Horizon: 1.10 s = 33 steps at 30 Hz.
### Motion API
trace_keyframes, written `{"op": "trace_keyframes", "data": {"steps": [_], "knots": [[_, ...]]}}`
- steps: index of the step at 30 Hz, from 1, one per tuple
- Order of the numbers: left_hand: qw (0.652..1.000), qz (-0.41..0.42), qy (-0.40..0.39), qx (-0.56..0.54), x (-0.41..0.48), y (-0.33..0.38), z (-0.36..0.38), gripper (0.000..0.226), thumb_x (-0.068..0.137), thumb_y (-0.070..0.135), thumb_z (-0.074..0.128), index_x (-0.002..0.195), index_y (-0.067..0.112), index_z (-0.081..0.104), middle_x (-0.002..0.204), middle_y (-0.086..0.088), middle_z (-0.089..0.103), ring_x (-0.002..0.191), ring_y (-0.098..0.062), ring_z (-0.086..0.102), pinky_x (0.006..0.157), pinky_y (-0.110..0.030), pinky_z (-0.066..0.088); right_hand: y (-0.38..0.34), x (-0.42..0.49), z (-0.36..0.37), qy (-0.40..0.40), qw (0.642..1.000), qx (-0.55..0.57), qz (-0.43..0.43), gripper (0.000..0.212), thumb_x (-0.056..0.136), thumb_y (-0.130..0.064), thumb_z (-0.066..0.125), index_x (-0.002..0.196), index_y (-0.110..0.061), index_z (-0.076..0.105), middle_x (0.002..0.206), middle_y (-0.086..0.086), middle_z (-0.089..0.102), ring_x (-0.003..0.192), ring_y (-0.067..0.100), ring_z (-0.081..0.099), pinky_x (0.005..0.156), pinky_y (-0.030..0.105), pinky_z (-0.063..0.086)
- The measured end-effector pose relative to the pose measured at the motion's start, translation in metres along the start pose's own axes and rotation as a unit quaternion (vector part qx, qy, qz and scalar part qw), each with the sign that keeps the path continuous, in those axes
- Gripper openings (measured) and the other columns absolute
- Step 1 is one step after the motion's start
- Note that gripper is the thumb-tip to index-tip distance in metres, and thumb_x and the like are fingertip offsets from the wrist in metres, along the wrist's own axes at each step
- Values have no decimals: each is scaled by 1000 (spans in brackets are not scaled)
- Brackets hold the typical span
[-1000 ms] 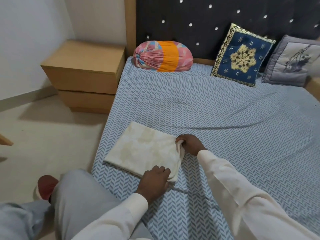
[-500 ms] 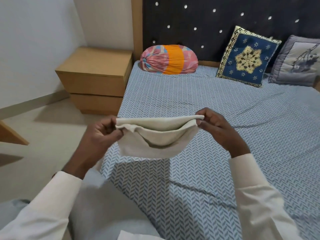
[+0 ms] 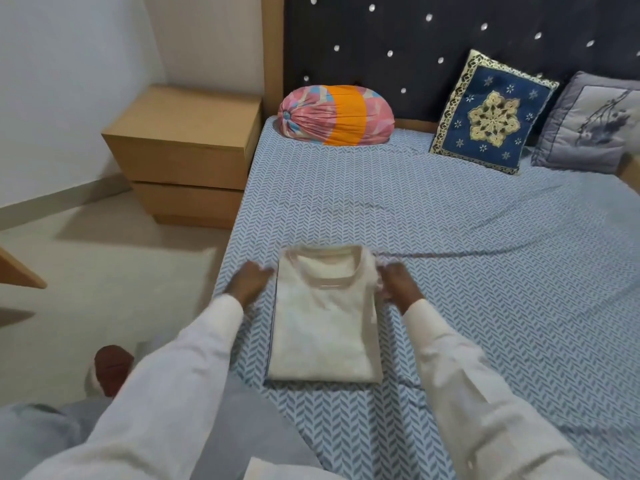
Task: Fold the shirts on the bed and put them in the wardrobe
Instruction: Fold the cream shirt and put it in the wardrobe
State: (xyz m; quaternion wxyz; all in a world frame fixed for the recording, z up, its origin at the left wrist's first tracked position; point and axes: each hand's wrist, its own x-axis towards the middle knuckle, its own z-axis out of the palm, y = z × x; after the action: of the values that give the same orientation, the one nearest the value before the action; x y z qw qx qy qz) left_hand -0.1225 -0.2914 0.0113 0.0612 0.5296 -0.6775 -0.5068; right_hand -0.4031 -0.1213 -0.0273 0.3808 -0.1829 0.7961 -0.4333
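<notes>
A cream shirt (image 3: 323,327) lies folded into a neat rectangle on the near left part of the bed (image 3: 485,271), with its round collar facing up at the far end. My left hand (image 3: 251,282) is at the shirt's far left corner, with blurred fingertips just reaching the edge. My right hand (image 3: 398,284) is at the far right corner, and the fabric edge there is bunched against its fingers. Both hands are smeared by motion. No wardrobe is in view.
A wooden bedside cabinet (image 3: 187,147) stands left of the bed by the wall. At the dark headboard lie a pink and orange bolster (image 3: 336,116), a blue patterned cushion (image 3: 491,116) and a grey cushion (image 3: 595,126). My knee and a red slipper (image 3: 112,368) are at the bed's left edge.
Half a second ago both hands held the folded shirt up in the air. Now it lies flat on the bed, turned collar side up, with the hands at its far corners.
</notes>
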Motion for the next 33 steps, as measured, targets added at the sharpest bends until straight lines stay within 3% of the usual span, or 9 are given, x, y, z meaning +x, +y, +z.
{"op": "trace_keyframes", "data": {"steps": [2,4,7,12,16,18,21,28,33], "knots": [[991,-43,-36,120,-4,-29,17,56,88,46,64,99,-8,63,102,-32,65,93,-38,66,78,-38,51,31,-7,15,-13,994,-91,57,66,70,-75,62,94,-14,53,84,12,56,73,22,58,65,31,42],[990,-54,-54,119,-28,-39,28,42,83,41,71,82,0,64,78,-26,64,67,-31,65,61,-33,48,33,-46,26,-12,989,-132,64,51,78,-53,71,102,-11,55,97,9,64,88,26,64,66,31,47],[983,-82,-118,118,-61,-52,43,40,79,37,76,63,11,50,54,-9,51,40,-20,48,46,-23,38,40,-82,29,-66,987,-102,106,57,72,-45,82,113,-21,52,110,2,64,98,26,64,62,32,52],[977,-75,-185,79,-80,-62,50,22,85,17,71,100,3,62,78,-13,66,60,-26,63,54,-31,50,48,-110,17,-179,972,-100,116,47,79,-22,78,122,-14,62,106,6,74,88,23,71,65,33,59],[980,-62,-166,92,-80,-77,44,24,85,17,70,104,4,62,84,-15,70,65,-24,67,62,-35,59,51,-121,9,-196,971,-89,107,36,81,-21,79,113,-12,67,100,5,75,87,22,71,67,31,59],[968,-51,-140,203,-82,-81,45,38,76,32,73,105,11,61,96,-11,70,80,-25,69,73,-38,59,54,-121,11,-162,968,-160,103,32,79,-29,81,96,-7,65,84,9,72,70,22,68,60,31,57],[950,-22,-80,301,-86,-76,50,42,76,43,70,100,15,50,105,-9,63,87,-24,60,70,-28,46,54,-97,16,-7,986,-155,61,33,80,-31,79,91,-9,58,80,12,68,61,22,64,57,34,53],[984,16,-25,176,-70,-71,52,36,85,34,71,106,16,47,95,-2,59,90,-24,60,71,-30,46,13,-15,32,118,988,-89,-32,35,87,-27,71,116,-9,64,109,9,67,105,27,62,89,33,48],[994,6,-3,107,-60,-74,51,28,88,33,68,104,16,52,97,-3,59,89,-21,56,75,-30,45,7,8,35,147,987,-56,13,10,83,-22,72,88,-14,72,86,8,71,83,27,67,73,28,50]]}}
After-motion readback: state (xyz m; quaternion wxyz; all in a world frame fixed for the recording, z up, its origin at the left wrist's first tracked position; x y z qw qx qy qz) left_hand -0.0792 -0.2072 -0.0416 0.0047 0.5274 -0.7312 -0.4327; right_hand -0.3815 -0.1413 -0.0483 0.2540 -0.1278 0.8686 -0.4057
